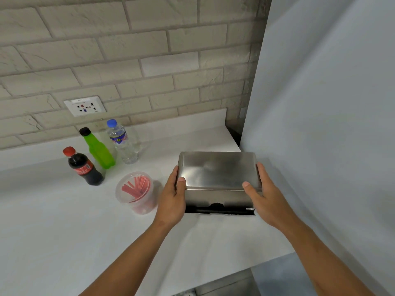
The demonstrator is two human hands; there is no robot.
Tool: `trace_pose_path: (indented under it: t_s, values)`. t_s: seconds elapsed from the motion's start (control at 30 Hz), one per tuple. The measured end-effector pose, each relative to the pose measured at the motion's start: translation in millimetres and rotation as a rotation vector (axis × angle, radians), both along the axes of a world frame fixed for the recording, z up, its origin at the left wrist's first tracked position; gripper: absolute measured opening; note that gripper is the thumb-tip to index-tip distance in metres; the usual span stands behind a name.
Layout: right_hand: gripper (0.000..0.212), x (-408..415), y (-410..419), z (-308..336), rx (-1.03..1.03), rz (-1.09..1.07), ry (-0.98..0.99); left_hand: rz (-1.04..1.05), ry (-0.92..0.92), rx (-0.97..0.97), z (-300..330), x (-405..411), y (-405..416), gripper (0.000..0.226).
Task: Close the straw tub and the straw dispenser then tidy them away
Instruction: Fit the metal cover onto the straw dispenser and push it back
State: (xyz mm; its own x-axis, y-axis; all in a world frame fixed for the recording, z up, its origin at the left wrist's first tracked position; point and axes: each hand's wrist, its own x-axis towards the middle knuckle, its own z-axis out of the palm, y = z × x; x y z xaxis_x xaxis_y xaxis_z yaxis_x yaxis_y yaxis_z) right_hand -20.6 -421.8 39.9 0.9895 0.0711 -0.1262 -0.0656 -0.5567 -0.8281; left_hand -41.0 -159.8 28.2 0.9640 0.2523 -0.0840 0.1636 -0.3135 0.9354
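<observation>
Straw dispenser (218, 178): this steel box sits on the white bench (64, 221), hard against the grey panel (320, 124) on its right side. Its long axis runs left to right across your view, square to your forearms. Your 2 hands bracket its short ends. The left hand (173, 201) clasps the left end with the thumb on the lid's front corner and the fingers curled round the side. The right hand (267, 199) mirrors it on the right end, thumb on the lid, fingers between the dispenser and the grey panel. Both hands are partly closed on the dispenser. Neither hand is nearer; the hold is symmetrical.

The lid appears fully down: a single straight seam runs along the front edge with no visible gap. The surface is brushed metal, dulled with smudges. A dark dispensing slot with a black roller runs along the base at the front.

Straw tub (135, 192): this clear round plastic container stands just left of the dispenser, close beside your left hand but apart from it. It holds red straws (136, 185) lying at a slant. No lid is visible on it or on the bench nearby; whether a clear lid is fitted cannot be told.

Left of and behind the tub stand 3 capped bottles: cola (84, 167), green (98, 150) and water (123, 143).

Judgement: the dispenser step looks complete. A straight lift with equal pressure should follow; the tub remains to be dealt with.
</observation>
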Motion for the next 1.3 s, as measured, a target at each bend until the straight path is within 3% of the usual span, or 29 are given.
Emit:
trace_pose_path:
  t_s: [0.33,1.3]
  values:
    - [0.109,12.0,0.5,-1.3,0.005,0.005,-0.043,-0.043,-0.023,0.124,-7.5,-9.7,-9.4,0.075]
    - [0.106,166.2,27.3,2.7,-0.008,0.063,-0.002,0.032,-0.065,0.119,6.8,117.0,3.4,0.075]
